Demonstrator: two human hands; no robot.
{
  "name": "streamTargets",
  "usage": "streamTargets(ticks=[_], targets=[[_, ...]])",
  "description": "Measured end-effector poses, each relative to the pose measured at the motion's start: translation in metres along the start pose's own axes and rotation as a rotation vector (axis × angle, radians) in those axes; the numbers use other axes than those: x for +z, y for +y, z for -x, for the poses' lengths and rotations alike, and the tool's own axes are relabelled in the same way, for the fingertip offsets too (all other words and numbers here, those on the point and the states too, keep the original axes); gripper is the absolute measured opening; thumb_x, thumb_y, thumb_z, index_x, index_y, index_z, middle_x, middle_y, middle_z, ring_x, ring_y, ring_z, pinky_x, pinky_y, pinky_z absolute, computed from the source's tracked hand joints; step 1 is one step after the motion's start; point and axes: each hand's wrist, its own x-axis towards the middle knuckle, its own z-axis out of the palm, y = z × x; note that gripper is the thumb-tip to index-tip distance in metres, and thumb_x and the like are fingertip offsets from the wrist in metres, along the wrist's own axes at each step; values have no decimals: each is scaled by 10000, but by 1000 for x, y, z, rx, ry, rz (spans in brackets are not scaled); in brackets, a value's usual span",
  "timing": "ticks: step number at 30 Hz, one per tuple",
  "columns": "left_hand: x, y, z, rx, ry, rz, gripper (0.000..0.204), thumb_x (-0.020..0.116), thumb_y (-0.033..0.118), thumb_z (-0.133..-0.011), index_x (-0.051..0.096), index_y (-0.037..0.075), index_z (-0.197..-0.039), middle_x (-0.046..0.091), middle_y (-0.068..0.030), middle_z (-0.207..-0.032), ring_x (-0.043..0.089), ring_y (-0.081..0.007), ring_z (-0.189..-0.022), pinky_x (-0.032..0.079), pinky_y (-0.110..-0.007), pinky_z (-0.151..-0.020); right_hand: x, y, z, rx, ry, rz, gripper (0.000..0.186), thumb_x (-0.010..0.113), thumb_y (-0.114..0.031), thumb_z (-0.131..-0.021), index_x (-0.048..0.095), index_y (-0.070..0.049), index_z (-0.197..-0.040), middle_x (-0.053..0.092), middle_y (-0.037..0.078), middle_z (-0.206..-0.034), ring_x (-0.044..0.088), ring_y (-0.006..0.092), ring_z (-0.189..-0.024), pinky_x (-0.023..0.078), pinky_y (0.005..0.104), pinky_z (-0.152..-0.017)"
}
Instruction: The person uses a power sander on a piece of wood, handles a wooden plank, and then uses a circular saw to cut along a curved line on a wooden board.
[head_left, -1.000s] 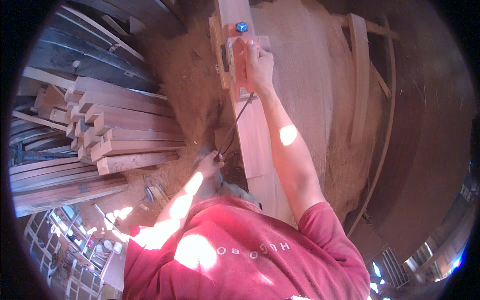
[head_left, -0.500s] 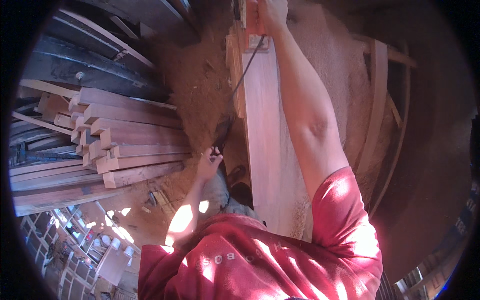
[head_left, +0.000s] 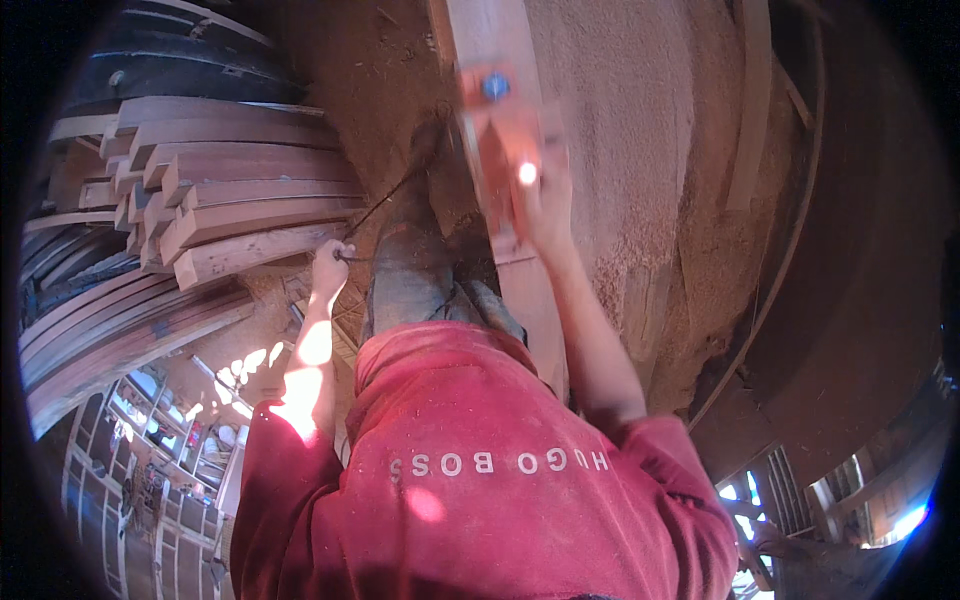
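My right hand grips an orange electric planer, blurred by motion, with a blue round knob on top. The planer rests on a long reddish wooden board that runs from the far edge of the view down to my right side. On the left, my left hand is closed around a dark power cord, holding it out away from the board. The planer's underside and the far end of the board are hidden.
A stack of squared timber lies to the left. Sawdust and shavings cover the surface right of the board. Farther right stands a long plank beside a large dark brown panel.
My right hand has drawn the planer back along the board toward me. My left hand has shifted left with the cord, and my head view has moved.
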Motion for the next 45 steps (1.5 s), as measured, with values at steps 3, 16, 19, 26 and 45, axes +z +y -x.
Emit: streamTargets(ticks=[3,16,19,26,45], targets=[[12,-28,28,81,-48,-35,212,745,150,-838,589,7,-853,607,-196,-833,588,-376,-812,470,-442,-745,-22,56,135,172,-73,15,399,575,-380,-1004,676,1,-1070,646,78,-754,617,116,-721,489,336,-622],[26,4,47,136,-10,-137,160,712,123,-845,585,24,-850,642,-176,-854,599,-356,-868,474,-437,-801,-4,50,131,1,92,-22,520,514,-493,-1022,618,-1,-887,555,13,-580,539,98,-508,413,282,-467],[24,-10,43,100,22,-74,104,682,79,-843,595,24,-857,662,-176,-875,612,-355,-889,481,-428,-815,5,40,82,-33,94,-10,519,520,-473,-1027,629,4,-856,564,16,-600,539,99,-550,422,296,-502],[7,42,30,-74,23,-33,176,691,147,-844,661,-11,-915,655,-253,-1016,612,-414,-1021,483,-442,-893,26,-14,-23,-101,98,-80,476,566,-409,-1024,650,15,-826,579,38,-644,545,118,-642,449,330,-589],[-9,150,-47,21,28,182,284,739,222,-897,630,-15,-1009,617,-155,-1088,633,-286,-981,509,-389,-904,79,-149,-318,-285,207,27,595,583,-487,-978,701,89,-889,633,99,-683,593,145,-702,482,360,-640]])
